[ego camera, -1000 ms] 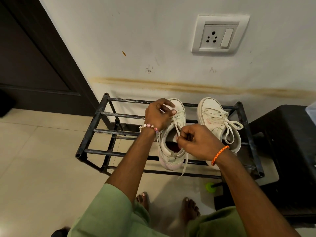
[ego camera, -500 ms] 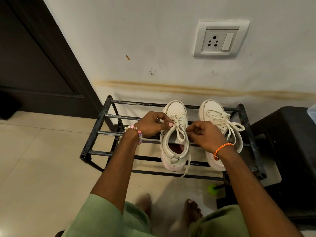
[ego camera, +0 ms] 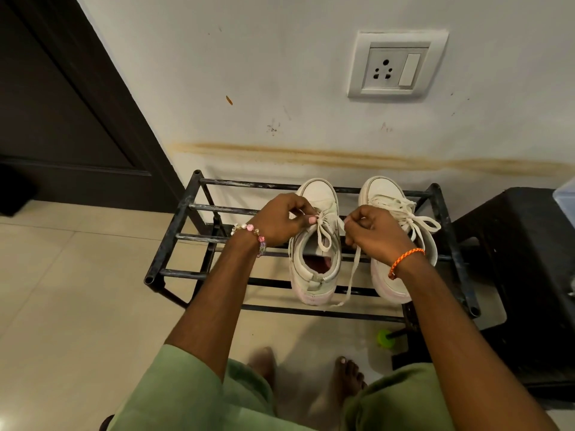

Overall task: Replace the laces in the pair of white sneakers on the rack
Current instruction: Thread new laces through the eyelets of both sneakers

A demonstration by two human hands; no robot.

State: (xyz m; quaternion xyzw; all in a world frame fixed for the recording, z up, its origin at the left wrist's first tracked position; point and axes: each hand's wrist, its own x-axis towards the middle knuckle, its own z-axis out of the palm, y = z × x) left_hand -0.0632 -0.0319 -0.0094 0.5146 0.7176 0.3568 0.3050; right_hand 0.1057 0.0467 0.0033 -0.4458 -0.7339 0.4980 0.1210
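On the rack (ego camera: 174, 241), both hands pinch the left sneaker's (ego camera: 314, 262) lace (ego camera: 322, 231), left hand (ego camera: 280, 223) and right hand (ego camera: 373, 233); likely knotting or unknotting, needing opposed pulls.

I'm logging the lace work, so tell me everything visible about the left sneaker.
The left sneaker is white, high-topped and scuffed, with a pinkish sole edge and reddish lining. It stands upright on the black metal rack, toe toward the wall. The left hand and right hand pinch its white lace; one end dangles past the heel.
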